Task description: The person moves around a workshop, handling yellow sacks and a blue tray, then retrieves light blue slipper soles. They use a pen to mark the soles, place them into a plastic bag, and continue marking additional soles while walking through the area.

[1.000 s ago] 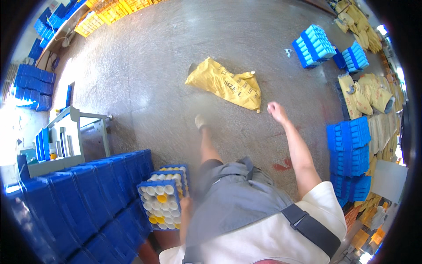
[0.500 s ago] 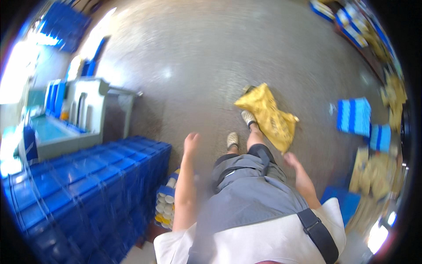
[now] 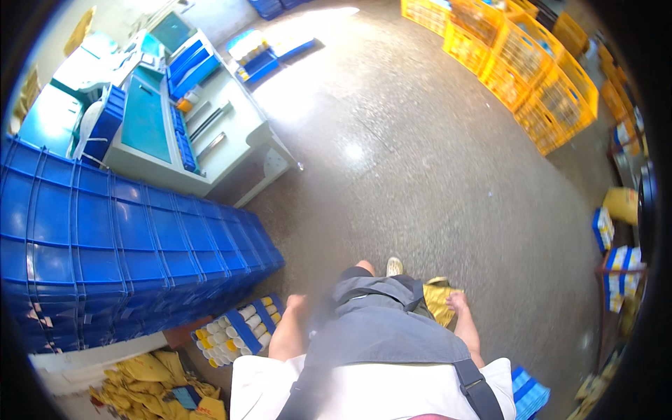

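Note:
My right hand [image 3: 457, 302] is closed at the edge of a yellow woven sack [image 3: 438, 302], which hangs or trails beside my right leg. Part of the sack is hidden behind my grey apron [image 3: 392, 329]. On the other side, my left hand [image 3: 297, 302] hangs loosely curled with nothing seen in it. It is nearest to a bundle of white and yellow cylinders [image 3: 238, 329] with blue bands around them. One light-coloured shoe [image 3: 395, 266] shows ahead of the apron.
Stacked blue crates [image 3: 140, 252] form a long block at my left. Beyond them stands a white and green workbench [image 3: 231, 133]. Yellow crates [image 3: 521, 77] are stacked at the far right. Yellow sacks [image 3: 150, 378] lie at the lower left, and a light-blue stack [image 3: 528, 392] sits at the lower right.
My view has swung right and farther along the floor, bringing the yellow crates into sight. The sack, spread ahead by my feet before, is now close beside my right leg.

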Available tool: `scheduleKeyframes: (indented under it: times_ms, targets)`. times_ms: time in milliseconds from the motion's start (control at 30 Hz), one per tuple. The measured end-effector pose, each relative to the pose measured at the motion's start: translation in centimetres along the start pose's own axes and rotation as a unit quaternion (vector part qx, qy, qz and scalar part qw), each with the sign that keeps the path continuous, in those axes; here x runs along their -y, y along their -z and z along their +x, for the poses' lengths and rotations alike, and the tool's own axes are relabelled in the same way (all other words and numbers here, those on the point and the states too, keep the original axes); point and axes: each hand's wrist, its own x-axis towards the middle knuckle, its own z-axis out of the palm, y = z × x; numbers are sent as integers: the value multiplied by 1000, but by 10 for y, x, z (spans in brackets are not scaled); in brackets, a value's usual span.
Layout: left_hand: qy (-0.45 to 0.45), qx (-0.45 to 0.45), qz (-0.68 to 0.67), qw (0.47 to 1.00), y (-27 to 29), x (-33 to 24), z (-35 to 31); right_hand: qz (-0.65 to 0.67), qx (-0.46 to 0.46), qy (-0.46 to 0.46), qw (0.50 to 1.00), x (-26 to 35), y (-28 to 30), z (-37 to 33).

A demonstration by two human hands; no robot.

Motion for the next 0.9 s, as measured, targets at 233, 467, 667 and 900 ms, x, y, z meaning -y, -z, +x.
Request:
scheduleKeyframes:
  times_ms: [233, 467, 667, 900]
  targets:
    - [215, -105, -462, 854, 20, -81, 48, -175, 24, 206, 962, 392, -13, 117]
    - [228, 51, -611, 756, 107, -233, 210, -200, 137, 185, 953, 673, -115, 134]
    - [-27, -113, -245, 963, 348, -451, 379, -168, 127, 186, 960, 834, -140, 168]
    - [-116, -158, -437, 878, 605, -712, 500, -370, 154, 270, 875, 1011, -165, 237]
